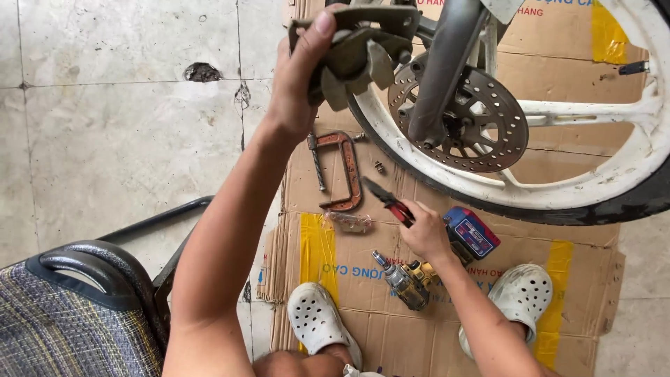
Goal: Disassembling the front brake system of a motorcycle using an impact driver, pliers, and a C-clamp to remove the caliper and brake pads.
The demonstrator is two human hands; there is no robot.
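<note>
Left hand (301, 77) is gripping the brake caliper (359, 50), already lifted off the disc (466, 120); right hand (423, 234) is closing on red-handled pliers (388, 202); refitting appears outstanding.

The tiled floor (118, 139) is grey and cracked. A flattened cardboard sheet (391, 328) lies on it. On the cardboard, relative to the impact driver (408, 279): C-clamp (340, 171) up and left, a clear plastic piece (347, 221) just below the clamp, white clogs (317, 321) on either side, the wheel (593, 188) above.
</note>
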